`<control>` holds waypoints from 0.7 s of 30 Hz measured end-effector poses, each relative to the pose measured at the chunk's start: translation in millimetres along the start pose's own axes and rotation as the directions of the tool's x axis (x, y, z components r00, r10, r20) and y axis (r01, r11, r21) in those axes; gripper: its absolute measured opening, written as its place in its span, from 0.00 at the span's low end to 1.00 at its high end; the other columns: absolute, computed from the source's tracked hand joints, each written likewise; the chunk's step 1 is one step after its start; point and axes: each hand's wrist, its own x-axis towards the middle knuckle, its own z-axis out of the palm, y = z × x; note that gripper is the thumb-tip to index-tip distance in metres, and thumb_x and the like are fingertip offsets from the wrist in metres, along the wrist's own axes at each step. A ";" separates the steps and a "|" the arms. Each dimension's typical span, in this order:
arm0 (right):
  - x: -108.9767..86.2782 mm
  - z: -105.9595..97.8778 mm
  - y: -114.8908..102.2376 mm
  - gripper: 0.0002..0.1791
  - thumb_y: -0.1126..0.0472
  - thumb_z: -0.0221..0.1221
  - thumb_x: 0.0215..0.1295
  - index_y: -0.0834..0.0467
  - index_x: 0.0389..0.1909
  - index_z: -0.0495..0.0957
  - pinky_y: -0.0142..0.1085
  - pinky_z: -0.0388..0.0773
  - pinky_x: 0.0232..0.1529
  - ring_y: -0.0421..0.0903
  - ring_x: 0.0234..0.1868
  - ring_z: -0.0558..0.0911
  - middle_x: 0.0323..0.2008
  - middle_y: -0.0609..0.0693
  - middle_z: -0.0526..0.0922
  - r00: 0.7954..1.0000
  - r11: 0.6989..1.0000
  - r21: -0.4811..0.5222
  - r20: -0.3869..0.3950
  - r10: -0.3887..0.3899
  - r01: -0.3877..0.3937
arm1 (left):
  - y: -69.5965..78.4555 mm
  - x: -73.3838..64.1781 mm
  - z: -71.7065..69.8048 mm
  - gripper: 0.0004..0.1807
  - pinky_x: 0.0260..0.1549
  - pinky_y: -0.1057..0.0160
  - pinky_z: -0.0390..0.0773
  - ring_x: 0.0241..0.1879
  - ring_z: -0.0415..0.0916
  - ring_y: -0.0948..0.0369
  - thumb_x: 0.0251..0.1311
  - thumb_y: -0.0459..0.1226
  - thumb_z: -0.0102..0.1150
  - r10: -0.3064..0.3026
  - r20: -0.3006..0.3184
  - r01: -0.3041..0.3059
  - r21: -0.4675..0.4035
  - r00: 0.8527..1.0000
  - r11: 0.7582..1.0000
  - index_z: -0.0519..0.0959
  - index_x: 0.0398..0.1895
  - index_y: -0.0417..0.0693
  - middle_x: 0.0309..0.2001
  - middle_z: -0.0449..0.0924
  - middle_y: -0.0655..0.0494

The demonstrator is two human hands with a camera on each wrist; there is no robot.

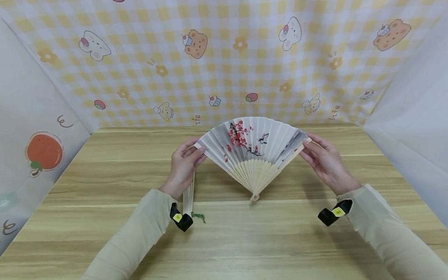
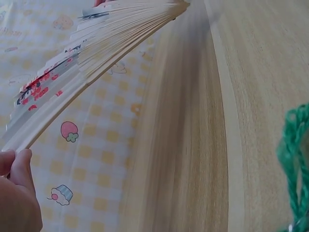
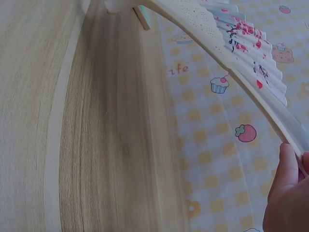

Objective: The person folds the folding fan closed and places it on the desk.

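Spread wide between both hands is a folding fan point(image 1: 259, 145), its white and grey leaf painted with red blossoms and dark birds, its pale ribs meeting at the bottom pivot. My left hand point(image 1: 182, 166) pinches the top of its left outer rib between thumb and fingers. At the opposite corner my right hand point(image 1: 328, 165) pinches the right outer rib in the same way. A second fan point(image 1: 188, 197), folded, lies on the table beneath the left wrist, partly hidden by that hand; its green tassel point(image 2: 295, 159) shows close up in the left wrist view.
The wooden table point(image 1: 257, 246) reaches back to a yellow checked cloth point(image 1: 221, 74) with cartoon prints. White sheets point(image 1: 19, 102) hang at both sides. Each wrist wears a black band with a yellow tag.
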 end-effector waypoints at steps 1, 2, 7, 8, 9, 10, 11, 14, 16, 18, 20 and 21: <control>0.3 0.3 0.1 0.11 0.75 0.52 0.58 0.61 0.41 0.74 0.32 0.77 0.39 0.46 0.35 0.81 0.35 0.55 0.80 1.000 1.000 -0.008 0.001 0.003 -0.003 | -0.1 -0.1 0.5 0.13 0.38 0.68 0.77 0.35 0.77 0.62 0.54 0.22 0.51 0.003 0.003 -0.003 -0.002 1.000 1.000 0.75 0.38 0.48 0.36 0.76 0.53; 0.6 0.6 0.1 0.11 0.74 0.52 0.58 0.61 0.41 0.74 0.32 0.77 0.39 0.45 0.35 0.80 0.35 0.55 0.80 1.000 1.000 -0.014 0.003 0.007 -0.007 | -0.2 -0.3 0.8 0.13 0.38 0.68 0.77 0.35 0.77 0.62 0.54 0.22 0.51 0.005 0.010 -0.005 -0.003 1.000 1.000 0.75 0.37 0.48 0.36 0.76 0.53; 0.9 2.6 -0.6 0.11 0.73 0.53 0.58 0.60 0.41 0.74 0.32 0.77 0.40 0.45 0.35 0.80 0.35 0.54 0.80 1.000 0.999 -0.038 0.002 0.029 -0.029 | 0.8 -1.5 2.7 0.13 0.38 0.68 0.77 0.36 0.76 0.62 0.54 0.22 0.51 0.014 0.039 -0.015 0.030 0.999 0.999 0.74 0.38 0.47 0.36 0.76 0.54; 0.8 3.1 -0.7 0.11 0.73 0.54 0.58 0.60 0.41 0.74 0.32 0.76 0.40 0.45 0.35 0.80 0.35 0.54 0.80 0.999 0.999 -0.038 0.000 0.034 -0.034 | 0.8 -1.5 3.2 0.13 0.38 0.68 0.77 0.36 0.76 0.62 0.54 0.22 0.52 0.015 0.041 -0.017 0.043 0.999 0.999 0.74 0.39 0.47 0.36 0.75 0.54; 0.8 3.6 -0.6 0.11 0.73 0.54 0.58 0.60 0.41 0.75 0.32 0.76 0.40 0.45 0.35 0.80 0.35 0.54 0.80 0.999 0.998 -0.039 -0.002 0.039 -0.039 | 0.9 -1.6 3.8 0.13 0.38 0.68 0.77 0.36 0.76 0.62 0.54 0.23 0.52 0.016 0.043 -0.019 0.053 0.999 0.998 0.74 0.39 0.47 0.36 0.75 0.54; 0.9 3.9 -0.3 0.11 0.73 0.54 0.58 0.60 0.41 0.75 0.32 0.76 0.40 0.45 0.35 0.80 0.35 0.54 0.80 0.999 0.998 -0.039 -0.002 0.042 -0.042 | 0.9 -1.6 4.3 0.13 0.38 0.68 0.77 0.35 0.76 0.62 0.54 0.22 0.52 0.018 0.046 -0.021 0.059 0.999 0.998 0.74 0.39 0.48 0.35 0.75 0.54; 1.1 4.0 0.1 0.11 0.73 0.53 0.58 0.60 0.40 0.75 0.32 0.76 0.40 0.45 0.35 0.80 0.35 0.54 0.80 0.999 0.998 -0.037 -0.003 0.043 -0.043 | 0.7 -1.5 4.7 0.13 0.38 0.68 0.77 0.35 0.76 0.63 0.54 0.22 0.52 0.017 0.050 -0.021 0.062 0.999 0.998 0.74 0.38 0.48 0.35 0.75 0.54; 1.5 4.5 1.7 0.10 0.73 0.53 0.58 0.60 0.39 0.76 0.31 0.77 0.39 0.44 0.34 0.81 0.34 0.53 0.80 0.999 0.998 -0.041 -0.007 0.040 -0.040 | -0.6 -1.3 5.9 0.13 0.38 0.68 0.77 0.34 0.77 0.63 0.54 0.23 0.52 0.011 0.052 -0.015 0.079 0.999 0.997 0.74 0.37 0.49 0.35 0.75 0.54; 1.8 4.8 2.8 0.10 0.74 0.53 0.58 0.60 0.39 0.76 0.31 0.77 0.39 0.44 0.34 0.81 0.34 0.53 0.80 0.999 0.998 -0.044 -0.005 0.041 -0.041 | -1.6 -1.7 6.4 0.13 0.38 0.68 0.77 0.34 0.77 0.63 0.54 0.23 0.52 0.005 0.052 -0.009 0.079 0.999 0.997 0.74 0.37 0.49 0.35 0.76 0.54; 1.7 5.6 3.4 0.10 0.74 0.53 0.58 0.60 0.38 0.76 0.32 0.77 0.40 0.45 0.35 0.80 0.35 0.53 0.80 0.999 0.998 -0.048 -0.004 0.045 -0.045 | -2.9 -1.9 7.0 0.13 0.38 0.67 0.77 0.34 0.77 0.63 0.54 0.23 0.52 0.000 0.048 -0.004 0.081 0.999 0.997 0.74 0.37 0.49 0.35 0.75 0.54; 1.5 6.6 3.7 0.10 0.73 0.53 0.58 0.60 0.39 0.76 0.32 0.76 0.41 0.45 0.36 0.80 0.36 0.53 0.80 0.999 0.997 -0.053 -0.002 0.051 -0.051 | -3.8 -2.0 7.6 0.13 0.38 0.67 0.77 0.34 0.77 0.63 0.54 0.22 0.52 0.000 0.048 -0.004 0.077 0.999 0.997 0.74 0.37 0.49 0.35 0.75 0.54; 1.3 7.0 3.8 0.10 0.73 0.53 0.58 0.60 0.39 0.76 0.32 0.76 0.41 0.45 0.36 0.80 0.36 0.53 0.80 0.999 0.997 -0.054 -0.001 0.053 -0.053 | -4.1 -2.1 7.9 0.13 0.38 0.67 0.77 0.34 0.77 0.63 0.54 0.22 0.52 0.001 0.049 -0.005 0.075 0.999 0.997 0.74 0.37 0.49 0.35 0.75 0.54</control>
